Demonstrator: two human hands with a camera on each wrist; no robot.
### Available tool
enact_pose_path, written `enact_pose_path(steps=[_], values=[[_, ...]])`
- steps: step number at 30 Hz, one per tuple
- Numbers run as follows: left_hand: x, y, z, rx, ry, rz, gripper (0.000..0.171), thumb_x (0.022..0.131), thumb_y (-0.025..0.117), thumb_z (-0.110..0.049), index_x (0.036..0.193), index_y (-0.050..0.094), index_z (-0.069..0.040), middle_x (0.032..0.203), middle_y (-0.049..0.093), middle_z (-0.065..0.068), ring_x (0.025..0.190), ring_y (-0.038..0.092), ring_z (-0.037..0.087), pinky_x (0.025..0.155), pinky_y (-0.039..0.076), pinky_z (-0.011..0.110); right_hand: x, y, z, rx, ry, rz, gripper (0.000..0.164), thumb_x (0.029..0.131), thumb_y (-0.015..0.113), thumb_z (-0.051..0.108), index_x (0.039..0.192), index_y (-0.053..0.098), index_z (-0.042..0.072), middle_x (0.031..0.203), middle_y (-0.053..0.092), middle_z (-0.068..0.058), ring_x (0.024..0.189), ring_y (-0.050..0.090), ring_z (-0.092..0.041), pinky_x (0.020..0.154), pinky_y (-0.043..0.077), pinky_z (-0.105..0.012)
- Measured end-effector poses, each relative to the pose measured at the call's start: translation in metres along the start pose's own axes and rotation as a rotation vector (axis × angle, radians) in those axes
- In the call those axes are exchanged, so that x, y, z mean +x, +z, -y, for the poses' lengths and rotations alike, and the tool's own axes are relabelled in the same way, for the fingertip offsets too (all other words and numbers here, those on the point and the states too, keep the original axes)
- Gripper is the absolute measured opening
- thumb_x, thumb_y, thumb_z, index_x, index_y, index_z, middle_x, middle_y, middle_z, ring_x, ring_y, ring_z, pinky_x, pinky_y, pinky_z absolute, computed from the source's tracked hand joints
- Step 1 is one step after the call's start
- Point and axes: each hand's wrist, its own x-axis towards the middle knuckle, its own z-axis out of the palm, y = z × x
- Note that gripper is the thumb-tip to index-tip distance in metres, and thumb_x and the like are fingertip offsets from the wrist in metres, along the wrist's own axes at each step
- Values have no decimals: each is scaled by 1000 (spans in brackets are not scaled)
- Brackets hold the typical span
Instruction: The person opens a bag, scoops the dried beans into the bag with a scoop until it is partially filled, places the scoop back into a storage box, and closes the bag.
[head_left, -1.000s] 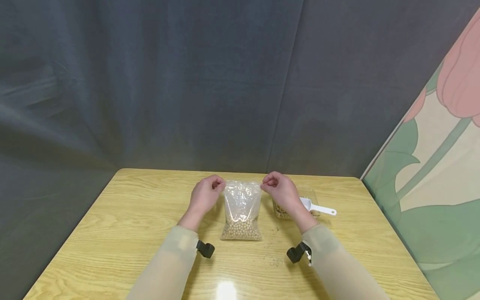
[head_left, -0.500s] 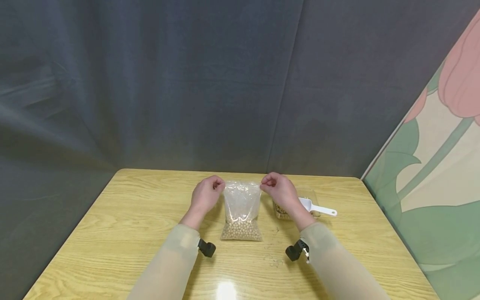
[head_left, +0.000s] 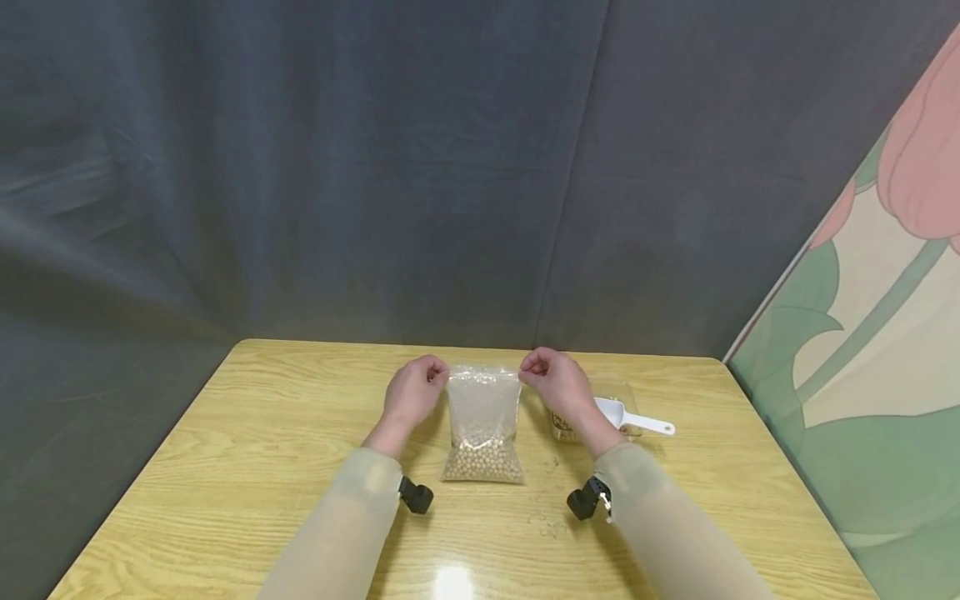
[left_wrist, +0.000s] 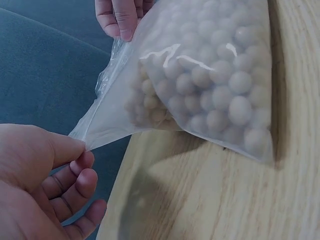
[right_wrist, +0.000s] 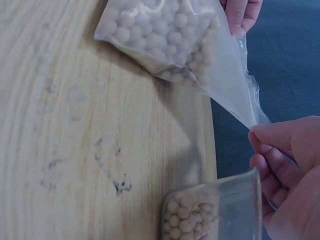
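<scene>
A clear zip bag (head_left: 483, 408) stands on the table, its lower part filled with round beige balls (left_wrist: 220, 100) that look like dried beans or chickpeas. My left hand (head_left: 414, 390) pinches the bag's top left corner between thumb and forefinger. At the top right corner, my right hand (head_left: 558, 385) pinches the plastic the same way. The top edge is stretched straight between both hands. In the right wrist view, the other fingers of the right hand (right_wrist: 295, 165) curl loosely beside a clear container (right_wrist: 235, 200) holding more of these balls.
A white scoop (head_left: 637, 419) lies across the container, behind the right forearm, its handle pointing right. The wooden table (head_left: 247, 467) has dark marks (right_wrist: 120, 185) right of the bag. A dark curtain (head_left: 405, 183) hangs behind, and a flowered panel (head_left: 885, 358) stands on the right.
Both hands keep their pinch on the bag's top corners. The right hand has shifted very slightly left and down; the bag's top edge sits a little lower in the head view.
</scene>
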Motion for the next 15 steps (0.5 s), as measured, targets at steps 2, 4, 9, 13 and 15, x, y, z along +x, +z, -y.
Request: enact_pose_path(steps=[2,4,9,13,15], values=[[1,2,1,6,2,-1,13,110,67,-16,111,78,-10,104,77,6,92,69,25,87,55,48,1,2,0,-25,-8,3,5,102,80,15,103,75,13,99,74,-4,94,68,-25,90,51,-49],[1,2,2,15,4,1,15,110,66,-14,117,78,-8,105,77,7,91,69,26,86,56,49,2,3,-1,-57,-24,5,5,102,79,13,105,75,12,100,75,-4,94,68,-26,90,52,-50],[-1,2,3,41,8,35,34,107,64,-12,140,69,-3,116,74,11,97,69,29,89,56,51,1,5,-2,-104,-78,20,25,102,77,11,126,76,5,116,79,-11,112,72,-37,101,52,-56],[-5,-1,2,64,12,51,45,108,65,-16,151,61,-4,135,69,16,118,68,38,101,54,57,-5,2,-2,-167,-156,20,44,104,76,15,146,68,3,139,73,-18,135,62,-45,115,45,-60],[-8,-3,0,91,21,46,49,109,66,-19,155,58,-4,146,65,19,129,63,43,107,51,61,-11,0,-1,-217,-206,12,50,105,76,19,151,64,2,147,67,-21,144,55,-47,121,39,-61]])
